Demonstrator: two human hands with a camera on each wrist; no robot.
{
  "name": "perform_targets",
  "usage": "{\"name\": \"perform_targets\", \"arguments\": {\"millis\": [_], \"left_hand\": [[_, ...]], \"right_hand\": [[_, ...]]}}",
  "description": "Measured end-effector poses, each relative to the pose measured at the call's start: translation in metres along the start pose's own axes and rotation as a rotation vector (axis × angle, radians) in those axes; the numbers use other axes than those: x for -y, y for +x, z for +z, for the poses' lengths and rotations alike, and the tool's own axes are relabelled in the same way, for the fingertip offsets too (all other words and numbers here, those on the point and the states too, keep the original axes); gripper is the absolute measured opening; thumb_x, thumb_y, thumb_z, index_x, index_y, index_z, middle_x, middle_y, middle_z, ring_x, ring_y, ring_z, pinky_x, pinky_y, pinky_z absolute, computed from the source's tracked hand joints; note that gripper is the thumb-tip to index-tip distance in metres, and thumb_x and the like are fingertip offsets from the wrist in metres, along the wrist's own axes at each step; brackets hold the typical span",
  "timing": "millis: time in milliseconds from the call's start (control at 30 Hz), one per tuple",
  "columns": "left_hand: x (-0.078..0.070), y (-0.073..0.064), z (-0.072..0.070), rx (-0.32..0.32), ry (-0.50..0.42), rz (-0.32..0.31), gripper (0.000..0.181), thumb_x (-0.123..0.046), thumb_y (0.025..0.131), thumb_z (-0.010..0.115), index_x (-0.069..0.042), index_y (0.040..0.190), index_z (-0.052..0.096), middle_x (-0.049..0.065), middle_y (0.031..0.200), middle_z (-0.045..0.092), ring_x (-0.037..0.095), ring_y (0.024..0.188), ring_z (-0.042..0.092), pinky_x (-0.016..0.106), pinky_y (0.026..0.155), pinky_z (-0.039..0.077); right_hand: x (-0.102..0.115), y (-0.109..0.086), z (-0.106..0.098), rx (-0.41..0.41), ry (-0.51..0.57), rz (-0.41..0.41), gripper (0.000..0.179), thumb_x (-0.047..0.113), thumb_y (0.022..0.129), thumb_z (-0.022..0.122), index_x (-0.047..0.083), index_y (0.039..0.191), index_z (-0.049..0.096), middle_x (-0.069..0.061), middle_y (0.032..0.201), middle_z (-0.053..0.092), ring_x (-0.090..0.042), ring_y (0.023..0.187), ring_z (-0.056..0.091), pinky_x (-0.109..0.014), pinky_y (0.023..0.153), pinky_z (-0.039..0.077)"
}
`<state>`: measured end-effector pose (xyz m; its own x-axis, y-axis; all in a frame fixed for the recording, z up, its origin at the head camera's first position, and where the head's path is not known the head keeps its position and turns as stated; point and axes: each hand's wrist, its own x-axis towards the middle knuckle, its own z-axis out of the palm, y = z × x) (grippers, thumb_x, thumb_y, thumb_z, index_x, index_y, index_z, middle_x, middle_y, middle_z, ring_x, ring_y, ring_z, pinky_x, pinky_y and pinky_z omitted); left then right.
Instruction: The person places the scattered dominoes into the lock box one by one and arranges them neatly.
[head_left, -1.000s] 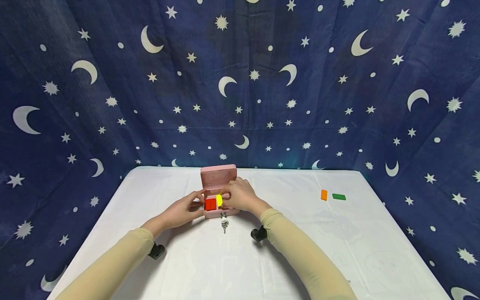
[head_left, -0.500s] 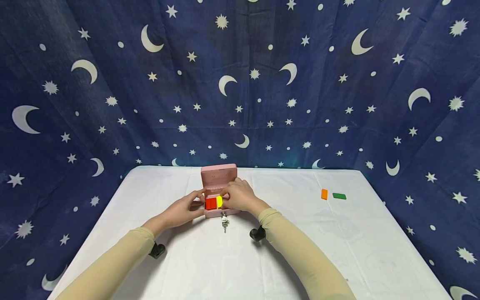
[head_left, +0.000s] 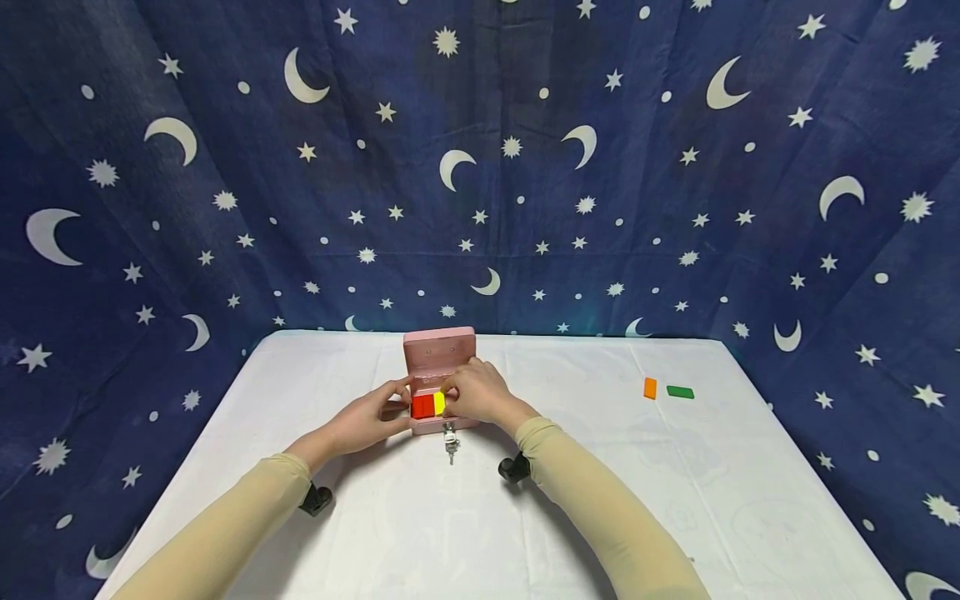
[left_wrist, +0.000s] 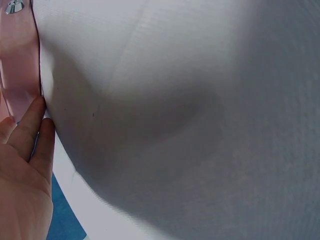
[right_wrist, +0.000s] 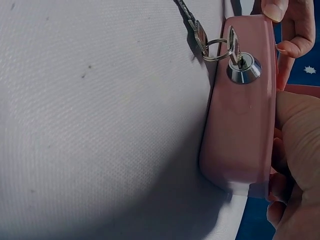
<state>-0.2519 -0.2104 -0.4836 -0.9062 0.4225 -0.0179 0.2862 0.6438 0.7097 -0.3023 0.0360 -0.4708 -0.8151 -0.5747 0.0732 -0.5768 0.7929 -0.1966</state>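
Observation:
A small pink metal cash box (head_left: 440, 350) stands with its lid up at the back middle of the table. Red blocks (head_left: 423, 406) sit in its left part, with a yellow block (head_left: 439, 403) right beside them. My left hand (head_left: 365, 417) holds the box's left end, thumb at the front corner and index finger at the back. Reaching into the box from the right, my right hand (head_left: 483, 393) pinches the yellow block; the hand hides the box's right part. A key (right_wrist: 233, 45) stands in the front lock (right_wrist: 243, 69), with another key on its ring.
An orange block (head_left: 650, 388) and a green block (head_left: 680, 392) lie on the white-covered table (head_left: 600, 500), far to the right of the box. Behind the table hangs a dark blue cloth (head_left: 525, 292) with moons and stars.
The yellow block, in my right fingers, has shifted slightly and now stands straighter and closer against the red blocks. My left hand keeps its place on the box.

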Motion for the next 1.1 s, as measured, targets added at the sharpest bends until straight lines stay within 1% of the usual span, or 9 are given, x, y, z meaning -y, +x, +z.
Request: {"name": "perform_targets", "arguments": {"millis": [100, 300, 567, 733, 833, 933, 1033, 1100], "left_hand": [[-0.0004, -0.0004, 0.0001, -0.004, 0.004, -0.004, 0.039, -0.044, 0.092, 0.075, -0.020, 0.113, 0.053, -0.003, 0.163, 0.033, 0.022, 0.130, 0.058, 0.049, 0.110, 0.042], [-0.0006, 0.0002, 0.0003, -0.001, 0.020, -0.009, 0.040, -0.044, 0.092, 0.075, -0.019, 0.114, 0.053, -0.004, 0.163, 0.033, 0.021, 0.130, 0.058, 0.049, 0.111, 0.042], [-0.0002, 0.0005, 0.0011, 0.000, 0.029, -0.019, 0.039, -0.044, 0.092, 0.074, -0.020, 0.114, 0.054, -0.003, 0.164, 0.032, 0.023, 0.130, 0.058, 0.051, 0.112, 0.040], [0.0000, 0.0008, 0.0020, -0.001, 0.028, -0.024, 0.038, -0.045, 0.092, 0.074, -0.021, 0.114, 0.053, -0.002, 0.164, 0.033, 0.023, 0.129, 0.059, 0.051, 0.113, 0.039], [0.0007, 0.0012, 0.0019, 0.002, 0.022, -0.018, 0.037, -0.043, 0.093, 0.074, -0.020, 0.114, 0.053, -0.003, 0.164, 0.032, 0.022, 0.129, 0.059, 0.051, 0.113, 0.039], [0.0017, 0.0012, 0.0015, 0.003, 0.007, -0.005, 0.036, -0.041, 0.093, 0.074, -0.019, 0.113, 0.053, -0.003, 0.164, 0.032, 0.023, 0.129, 0.058, 0.050, 0.113, 0.039], [0.0029, 0.0016, 0.0010, 0.001, -0.008, 0.008, 0.036, -0.039, 0.093, 0.075, -0.019, 0.112, 0.053, -0.002, 0.164, 0.032, 0.024, 0.130, 0.058, 0.049, 0.113, 0.039], [0.0036, 0.0020, 0.0009, 0.001, -0.016, 0.007, 0.037, -0.040, 0.092, 0.076, -0.019, 0.112, 0.053, -0.003, 0.163, 0.033, 0.023, 0.130, 0.057, 0.049, 0.113, 0.039]], "right_hand": [[0.0000, 0.0007, 0.0009, 0.000, 0.003, 0.003, 0.025, 0.042, 0.081, 0.084, 0.025, 0.099, 0.078, 0.012, 0.082, 0.062, -0.016, 0.087, 0.045, -0.031, 0.077, 0.037], [-0.0007, 0.0012, 0.0022, 0.003, 0.018, 0.015, 0.026, 0.042, 0.081, 0.084, 0.025, 0.100, 0.079, 0.012, 0.086, 0.064, -0.016, 0.091, 0.046, -0.032, 0.082, 0.039], [-0.0009, 0.0011, 0.0024, 0.002, 0.019, 0.016, 0.028, 0.042, 0.080, 0.084, 0.025, 0.102, 0.079, 0.012, 0.084, 0.063, -0.016, 0.091, 0.046, -0.032, 0.080, 0.039], [-0.0012, 0.0008, 0.0028, 0.004, 0.017, 0.018, 0.031, 0.041, 0.081, 0.084, 0.024, 0.106, 0.080, 0.011, 0.094, 0.070, -0.016, 0.092, 0.048, -0.032, 0.082, 0.040], [-0.0014, 0.0015, 0.0036, 0.006, 0.010, 0.015, 0.032, 0.041, 0.080, 0.083, 0.025, 0.107, 0.080, 0.012, 0.097, 0.070, -0.015, 0.093, 0.047, -0.032, 0.082, 0.040], [-0.0015, 0.0023, 0.0039, 0.004, 0.019, 0.003, 0.026, 0.040, 0.080, 0.083, 0.025, 0.101, 0.079, 0.012, 0.085, 0.066, -0.015, 0.090, 0.046, -0.032, 0.079, 0.039], [-0.0011, 0.0025, 0.0032, 0.002, 0.023, -0.005, 0.016, 0.039, 0.081, 0.083, 0.026, 0.089, 0.077, 0.012, 0.070, 0.058, -0.016, 0.086, 0.045, -0.033, 0.074, 0.038], [-0.0008, 0.0024, 0.0028, 0.006, 0.025, -0.009, 0.014, 0.037, 0.081, 0.083, 0.026, 0.083, 0.074, 0.012, 0.064, 0.052, -0.016, 0.085, 0.045, -0.033, 0.072, 0.037]]}}
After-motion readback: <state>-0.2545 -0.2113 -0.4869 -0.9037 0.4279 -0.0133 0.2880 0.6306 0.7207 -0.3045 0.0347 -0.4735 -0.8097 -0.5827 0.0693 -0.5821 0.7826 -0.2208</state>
